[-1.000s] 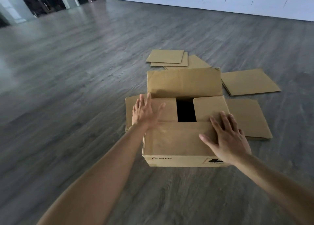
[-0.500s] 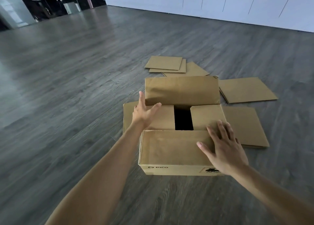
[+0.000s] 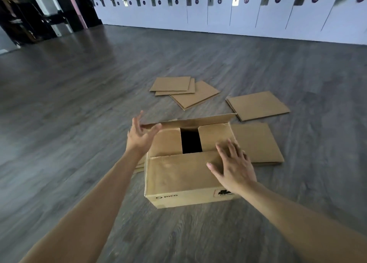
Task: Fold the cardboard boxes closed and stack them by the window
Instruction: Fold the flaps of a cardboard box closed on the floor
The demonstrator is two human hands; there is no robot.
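A person's two bare arms reach over a brown rectangular cardboard box (image 3: 178, 175) standing on a grey wood-plank floor (image 3: 69, 123), near the middle of the scene. The right hand (image 3: 233, 167) lies flat with fingers spread on the near top flap (image 3: 178, 169), pressing it down. The left hand (image 3: 141, 135), fingers straight and loosely spread, touches the left end of the far top flap (image 3: 198, 121), which is tilted partway over the opening; blur hides whether the thumb pinches it. Two side flaps are folded in, leaving a dark gap (image 3: 191, 140) between them. Flattened brown cardboard sheets (image 3: 186, 90) lie scattered on the floor beyond and to the right of the box. A row of white locker doors (image 3: 238, 14) lines the far wall.
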